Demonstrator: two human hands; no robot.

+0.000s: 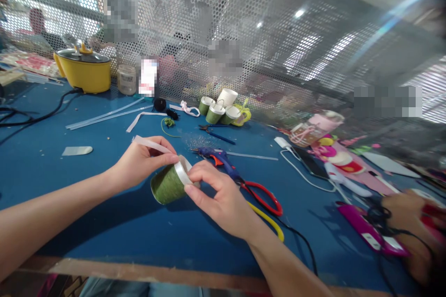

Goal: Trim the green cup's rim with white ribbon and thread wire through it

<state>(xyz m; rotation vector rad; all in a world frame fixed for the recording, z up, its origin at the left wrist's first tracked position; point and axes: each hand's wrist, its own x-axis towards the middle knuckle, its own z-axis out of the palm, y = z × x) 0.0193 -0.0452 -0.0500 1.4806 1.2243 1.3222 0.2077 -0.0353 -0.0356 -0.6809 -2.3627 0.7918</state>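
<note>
A small cup wrapped in green thread (pixel 167 188) is tilted between my two hands, just above the blue table. White ribbon (pixel 182 171) runs around its rim, and the loose end sticks out to the upper left past my left fingers. My left hand (pixel 148 160) pinches the ribbon against the near side of the rim. On the other side, my right hand (pixel 219 195) grips the rim, thumb outside and fingers at the cup's mouth. Right behind my right hand lies a blue glue gun (pixel 223 160) with an orange trigger.
Red (pixel 265 199) and yellow handles lie by my right forearm. Cutting pliers (pixel 218 134), several green cups (pixel 215 113) and clear glue sticks (pixel 108 113) lie farther back. A yellow electric pot (pixel 87 72) stands back left. At right are a phone (pixel 310 162) and another person's hand (pixel 404 213).
</note>
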